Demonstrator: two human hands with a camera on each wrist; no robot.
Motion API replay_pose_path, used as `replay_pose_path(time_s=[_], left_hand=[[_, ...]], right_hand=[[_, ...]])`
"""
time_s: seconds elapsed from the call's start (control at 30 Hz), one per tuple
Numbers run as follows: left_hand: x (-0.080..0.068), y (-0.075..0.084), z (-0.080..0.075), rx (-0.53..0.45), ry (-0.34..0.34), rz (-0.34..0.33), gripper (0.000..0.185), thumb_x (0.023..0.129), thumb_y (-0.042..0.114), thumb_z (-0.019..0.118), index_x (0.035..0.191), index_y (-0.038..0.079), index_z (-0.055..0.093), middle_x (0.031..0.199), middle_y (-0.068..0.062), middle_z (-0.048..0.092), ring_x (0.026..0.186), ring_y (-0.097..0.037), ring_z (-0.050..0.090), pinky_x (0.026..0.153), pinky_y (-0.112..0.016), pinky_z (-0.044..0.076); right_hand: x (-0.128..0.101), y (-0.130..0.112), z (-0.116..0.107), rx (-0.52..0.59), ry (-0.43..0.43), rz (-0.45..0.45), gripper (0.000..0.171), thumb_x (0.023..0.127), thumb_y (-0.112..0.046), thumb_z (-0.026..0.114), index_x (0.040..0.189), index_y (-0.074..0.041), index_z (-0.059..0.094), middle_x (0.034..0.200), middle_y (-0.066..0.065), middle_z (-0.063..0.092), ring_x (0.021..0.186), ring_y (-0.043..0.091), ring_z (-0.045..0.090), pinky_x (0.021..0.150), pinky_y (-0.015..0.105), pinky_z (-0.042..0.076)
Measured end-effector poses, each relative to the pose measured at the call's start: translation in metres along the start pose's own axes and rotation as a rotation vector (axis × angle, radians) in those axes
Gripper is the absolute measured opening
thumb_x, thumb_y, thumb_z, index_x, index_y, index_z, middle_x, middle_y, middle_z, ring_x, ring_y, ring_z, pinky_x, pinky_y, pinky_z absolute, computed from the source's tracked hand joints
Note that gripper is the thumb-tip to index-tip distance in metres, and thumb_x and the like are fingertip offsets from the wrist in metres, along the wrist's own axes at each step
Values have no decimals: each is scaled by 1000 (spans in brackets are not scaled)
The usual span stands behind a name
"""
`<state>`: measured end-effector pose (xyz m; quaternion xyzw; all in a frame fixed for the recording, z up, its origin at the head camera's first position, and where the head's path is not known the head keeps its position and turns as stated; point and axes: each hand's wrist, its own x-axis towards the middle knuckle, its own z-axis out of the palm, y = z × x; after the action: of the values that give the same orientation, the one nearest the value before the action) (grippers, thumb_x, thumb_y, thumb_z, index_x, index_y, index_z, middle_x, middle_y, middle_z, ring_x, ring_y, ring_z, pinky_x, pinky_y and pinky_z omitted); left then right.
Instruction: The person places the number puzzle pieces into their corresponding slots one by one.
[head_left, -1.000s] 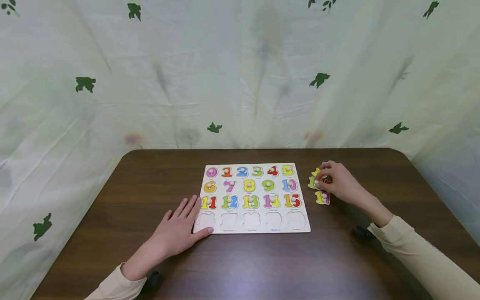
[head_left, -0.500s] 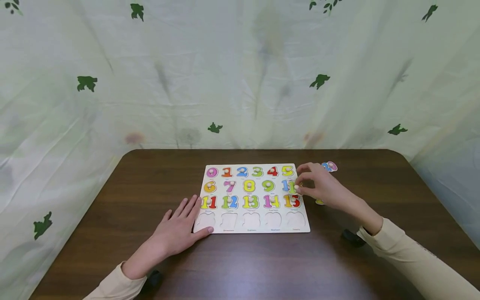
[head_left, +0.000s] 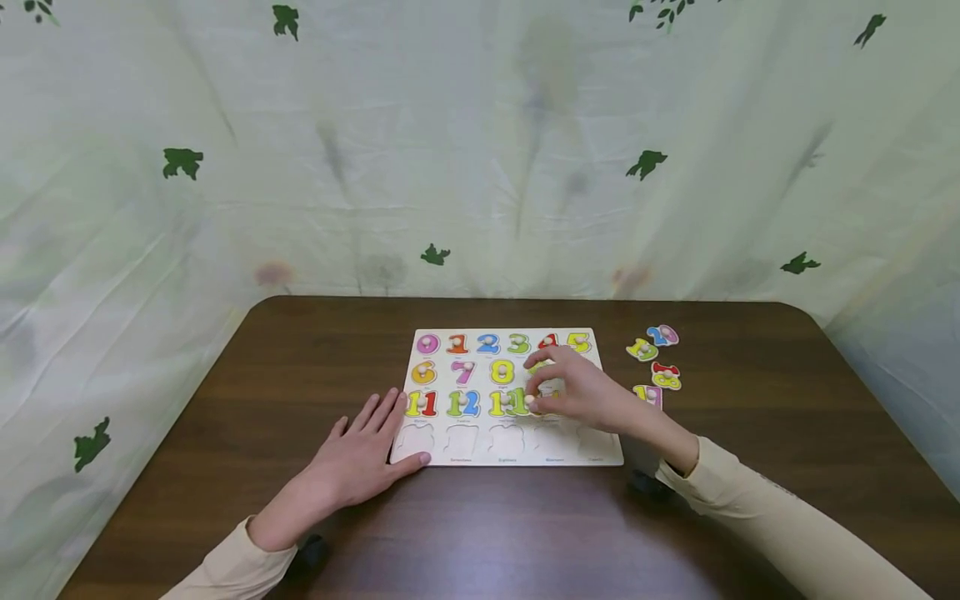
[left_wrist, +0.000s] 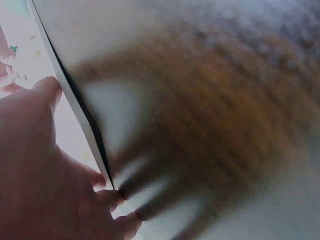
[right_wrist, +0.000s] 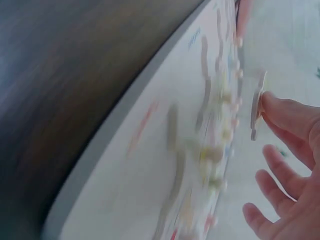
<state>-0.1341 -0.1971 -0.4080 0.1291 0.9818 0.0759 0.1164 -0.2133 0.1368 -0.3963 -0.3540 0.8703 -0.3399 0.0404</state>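
Note:
A white number puzzle board [head_left: 483,446] lies on the table. Knobbed number pieces fill its upper three rows, while the bottom row shows outlined recesses. My left hand [head_left: 363,458] rests spread on the board's left edge, thumb at the near corner; the left wrist view also shows this hand [left_wrist: 50,165] along the edge. Above the board's right half, my right hand [head_left: 585,392] pinches a number piece [head_left: 516,402] by its knob. A green 1 shows on it; my fingers hide the rest. In the right wrist view that piece [right_wrist: 257,110] is edge-on, raised off the board.
Right of the board lie several loose number pieces: a blue and pink one [head_left: 662,335], a mostly yellow one [head_left: 642,349], a red and yellow one [head_left: 666,376] and a yellow and purple one [head_left: 648,395]. A patterned cloth [head_left: 480,167] hangs behind the brown table [head_left: 480,533].
My right hand has taken the green-1 piece from the loose pieces and carried it left over the board. The left hand stays in place.

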Motion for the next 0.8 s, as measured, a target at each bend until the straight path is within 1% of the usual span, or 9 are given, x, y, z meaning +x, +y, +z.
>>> replay_pose_path(time_s=[0.1,0.23,0.47,0.63,0.73,0.8], left_hand=[[0,0,0,5,1,6,102,87,76,45,157,7,20,162,-14,17,147,-37,15,106,-69,20],[1,0,-1,12,3,11,102,86,77,45,157,7,21,162,-14,17,147,-37,15,107,-69,20],[1,-3,2,9,14,17,103,86,78,45,157,7,23,162,-14,17,147,-36,16,107,-68,20],[2,-5,4,13,10,25,105,85,80,42,157,6,23,162,-14,17,147,-36,16,107,-68,21],[1,-5,1,15,-4,26,105,85,80,43,157,7,22,163,-13,15,147,-36,15,107,-68,21],[1,-5,-1,15,-9,25,104,85,79,45,157,7,22,163,-13,15,147,-36,16,107,-67,21]], right_hand=[[9,-8,10,13,-26,-6,8,83,-20,81,86,-23,74,123,6,58,115,21,47,94,42,40],[21,-19,22,29,-59,0,7,84,-21,80,84,-24,73,125,4,57,118,21,46,97,41,39],[38,-39,39,21,-111,-44,5,86,-21,78,86,-23,73,128,1,58,123,21,45,102,39,36],[54,-52,53,-22,-156,-57,5,86,-24,79,88,-25,75,126,0,58,123,19,45,104,37,36],[63,-58,61,-63,-175,-66,5,85,-26,79,89,-26,76,125,-1,59,121,17,45,103,35,38],[68,-63,66,-84,-183,-76,5,85,-25,79,89,-24,76,123,-1,59,119,16,45,102,34,37]])
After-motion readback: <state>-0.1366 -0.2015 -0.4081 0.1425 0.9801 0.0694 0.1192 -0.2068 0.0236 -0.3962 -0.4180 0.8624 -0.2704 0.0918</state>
